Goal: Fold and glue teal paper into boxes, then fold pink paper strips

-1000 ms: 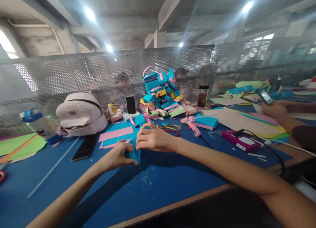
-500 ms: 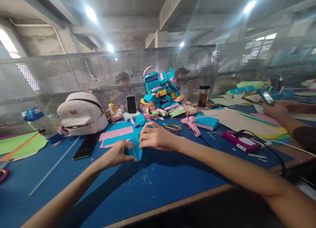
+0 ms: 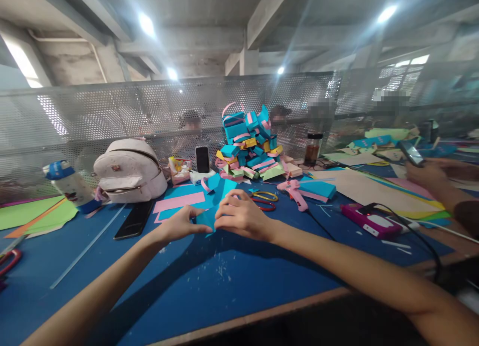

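Note:
Between my hands, above the blue table (image 3: 239,281), is a folded piece of blue paper (image 3: 207,218). My left hand (image 3: 183,223) grips its left side, thumb in front. On the right side my right hand (image 3: 241,215) pinches it with curled fingers, hiding part of the folds. A blue flap rises behind the right hand's fingertips. Beyond the hands lie pink paper strips (image 3: 179,202) on blue sheets. Red and yellow scissors handles (image 3: 266,196) rest just past my right hand, and a pink glue gun (image 3: 295,192) lies further right.
At the back stands a pile of blue, pink and yellow paper boxes (image 3: 249,149). Left are a white backpack (image 3: 129,173), a bottle (image 3: 71,186) and a black phone (image 3: 133,221). A magenta power bank (image 3: 368,221) lies right, near another person's hand (image 3: 430,176) holding a phone.
The blue paper has been turned between my hands, and a flap now stands up behind my right fingers. Both hands still grip it. The view has shifted slightly.

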Motion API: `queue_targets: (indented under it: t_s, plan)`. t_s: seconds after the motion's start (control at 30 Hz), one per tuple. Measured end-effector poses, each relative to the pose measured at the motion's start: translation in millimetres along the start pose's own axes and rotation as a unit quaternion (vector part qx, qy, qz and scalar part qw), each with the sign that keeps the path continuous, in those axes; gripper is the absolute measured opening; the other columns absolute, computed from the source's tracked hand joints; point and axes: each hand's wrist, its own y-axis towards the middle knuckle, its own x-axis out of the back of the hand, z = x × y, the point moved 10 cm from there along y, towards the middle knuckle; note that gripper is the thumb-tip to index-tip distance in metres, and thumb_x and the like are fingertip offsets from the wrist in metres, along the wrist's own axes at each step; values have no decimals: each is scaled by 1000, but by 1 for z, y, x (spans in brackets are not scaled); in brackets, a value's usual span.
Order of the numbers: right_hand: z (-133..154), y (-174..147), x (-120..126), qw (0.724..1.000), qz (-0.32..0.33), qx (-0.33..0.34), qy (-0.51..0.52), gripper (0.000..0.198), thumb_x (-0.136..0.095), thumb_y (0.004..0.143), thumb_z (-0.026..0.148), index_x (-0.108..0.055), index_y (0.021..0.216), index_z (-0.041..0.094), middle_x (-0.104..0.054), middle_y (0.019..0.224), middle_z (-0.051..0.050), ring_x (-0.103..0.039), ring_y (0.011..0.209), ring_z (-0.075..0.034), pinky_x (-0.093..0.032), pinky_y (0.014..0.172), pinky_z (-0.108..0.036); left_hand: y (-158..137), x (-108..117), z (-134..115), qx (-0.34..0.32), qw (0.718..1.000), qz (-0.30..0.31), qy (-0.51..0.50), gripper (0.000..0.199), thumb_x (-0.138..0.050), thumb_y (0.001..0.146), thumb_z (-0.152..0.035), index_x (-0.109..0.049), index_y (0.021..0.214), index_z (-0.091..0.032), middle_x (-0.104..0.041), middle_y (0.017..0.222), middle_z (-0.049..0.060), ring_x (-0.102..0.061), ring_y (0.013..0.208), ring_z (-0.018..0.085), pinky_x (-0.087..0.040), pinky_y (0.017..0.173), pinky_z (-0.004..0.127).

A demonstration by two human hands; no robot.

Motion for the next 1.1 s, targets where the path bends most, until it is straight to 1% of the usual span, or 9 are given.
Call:
queue_targets:
  t_s: [0.2, 0.3, 0.43, 0.53, 0.63, 0.73, 0.83, 0.93, 1.1]
  plan:
    - [-1, -1, 2, 999, -26, 11, 25, 14, -55, 100, 26, -68, 95, 26, -73, 97, 4, -57, 94, -16, -26, 100, -38, 4, -4, 13, 16, 999, 33, -9, 35, -74, 76, -45, -62, 63, -16, -56, 56, -7, -50, 51, 10, -39, 52, 22]
    - [-3, 0, -2, 1000, -19, 8, 23, 14, -55, 100, 27, -67, 94, 25, -73, 95, 3, -58, 93, -15, -27, 99, -37, 6, -6, 19, 17, 999, 50, 3, 31, -71, 83, -40, -61, 69, -14, -57, 62, -6, -54, 54, 10, -44, 54, 23]
    - [-5, 1, -5, 1000, -8, 0, 17, 15, -54, 100, 26, -66, 91, 23, -72, 92, 1, -58, 91, -15, -27, 98, -36, 5, -8, 24, 16, 997, 66, 28, 24, -65, 91, -34, -63, 82, -13, -63, 76, -2, -62, 66, 12, -53, 62, 28]
    - [-4, 1, -6, 1000, -2, 1, 14, 12, -55, 99, 25, -65, 92, 22, -72, 92, 1, -57, 92, -16, -27, 98, -37, 4, -9, 25, 19, 997, 67, 41, 22, -64, 92, -34, -63, 86, -12, -65, 81, -1, -63, 70, 13, -54, 65, 29]
    - [-3, 1, -8, 1000, 8, 8, 13, 11, -55, 99, 25, -64, 94, 22, -71, 94, 1, -56, 94, -16, -26, 99, -37, 4, -7, 26, 30, 996, 61, 50, 25, -63, 92, -35, -62, 81, -13, -62, 75, -2, -60, 63, 11, -51, 59, 26]
    - [-3, 2, -10, 1000, 24, 15, 14, 12, -54, 100, 27, -64, 94, 22, -70, 96, 1, -55, 96, -17, -26, 99, -37, 4, -3, 26, 44, 996, 48, 57, 35, -72, 83, -42, -56, 67, -15, -48, 58, -8, -46, 50, 8, -37, 49, 21]
    - [-4, 6, -12, 999, 45, 22, 18, 13, -55, 99, 30, -65, 95, 23, -70, 97, 0, -54, 97, -18, -26, 99, -38, 4, 0, 21, 53, 996, 42, 63, 45, -80, 67, -49, -51, 56, -16, -35, 51, -10, -34, 47, 7, -23, 47, 23]
    - [-4, 10, -12, 997, 63, 28, 25, 14, -57, 98, 33, -66, 94, 23, -70, 96, 0, -53, 98, -19, -25, 100, -38, 5, 1, 15, 60, 994, 55, 73, 43, -80, 63, -51, -55, 57, -17, -35, 51, -10, -31, 49, 8, -20, 48, 25]
    - [-4, 18, -12, 995, 88, 36, 32, 18, -60, 95, 40, -67, 92, 23, -69, 93, 0, -53, 99, -20, -24, 99, -38, 8, 0, 8, 65, 990, 79, 99, 37, -81, 60, -50, -68, 64, -16, -39, 51, -8, -33, 51, 10, -21, 49, 24]
